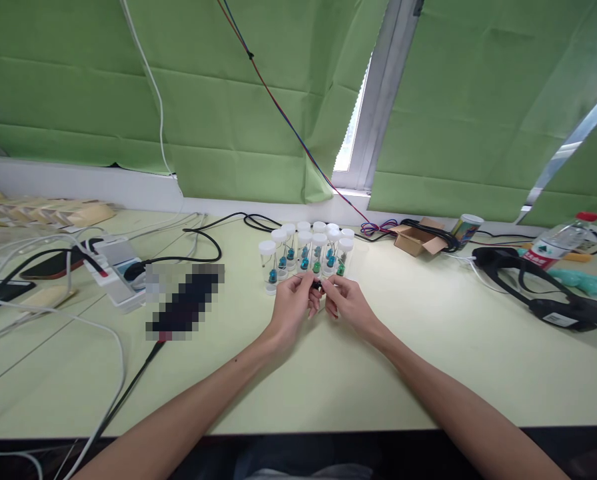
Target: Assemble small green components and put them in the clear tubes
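Note:
My left hand (297, 298) and my right hand (345, 298) meet over the middle of the table, fingertips close together. Between them they pinch a small black piece (317, 285), too small and too covered by fingers to name. Just beyond my hands stand several clear vials (267, 268) with white caps, grouped upright in rows. Inside the vials are small blue or green lumps with thin wires or stems. My fingers hide the lower part of the front vials.
On the left lie a white power strip (112, 273), tangled cables and a blurred-out dark device (187, 303). A small open cardboard box (418, 237), a can (467, 230), a plastic bottle (553, 243) and a black headset (538, 293) stand or lie on the right. Green blinds (258, 120) hang behind.

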Demonstrator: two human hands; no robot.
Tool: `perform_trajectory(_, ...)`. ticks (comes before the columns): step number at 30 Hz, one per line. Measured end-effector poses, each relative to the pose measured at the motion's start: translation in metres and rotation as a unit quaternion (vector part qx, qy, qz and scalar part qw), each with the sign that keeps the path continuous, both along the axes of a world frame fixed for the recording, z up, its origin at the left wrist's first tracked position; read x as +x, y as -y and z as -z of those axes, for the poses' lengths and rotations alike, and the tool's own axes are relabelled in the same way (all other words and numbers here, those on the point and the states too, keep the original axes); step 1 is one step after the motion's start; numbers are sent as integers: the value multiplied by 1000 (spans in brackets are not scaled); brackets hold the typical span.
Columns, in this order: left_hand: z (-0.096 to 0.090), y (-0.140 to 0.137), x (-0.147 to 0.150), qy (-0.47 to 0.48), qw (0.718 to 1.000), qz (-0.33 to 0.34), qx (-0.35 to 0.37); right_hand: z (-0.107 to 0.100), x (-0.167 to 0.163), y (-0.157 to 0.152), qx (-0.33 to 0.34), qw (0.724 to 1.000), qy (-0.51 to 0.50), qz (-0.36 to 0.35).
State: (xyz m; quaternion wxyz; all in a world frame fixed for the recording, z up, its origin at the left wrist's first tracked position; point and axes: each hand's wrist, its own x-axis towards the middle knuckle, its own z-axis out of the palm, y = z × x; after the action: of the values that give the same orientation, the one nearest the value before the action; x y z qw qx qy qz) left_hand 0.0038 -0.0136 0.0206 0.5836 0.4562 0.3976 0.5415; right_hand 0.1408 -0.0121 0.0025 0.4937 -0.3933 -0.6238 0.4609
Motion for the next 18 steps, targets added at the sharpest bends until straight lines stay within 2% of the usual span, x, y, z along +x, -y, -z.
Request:
perform_trajectory(10,1,0,-1,-12,1000,2,4,0,1,0,3,1000,8,-6)
perform_trajectory(18,0,1,-1,-14,1000,8,-2,-1,0,0,-19,999,27,10)
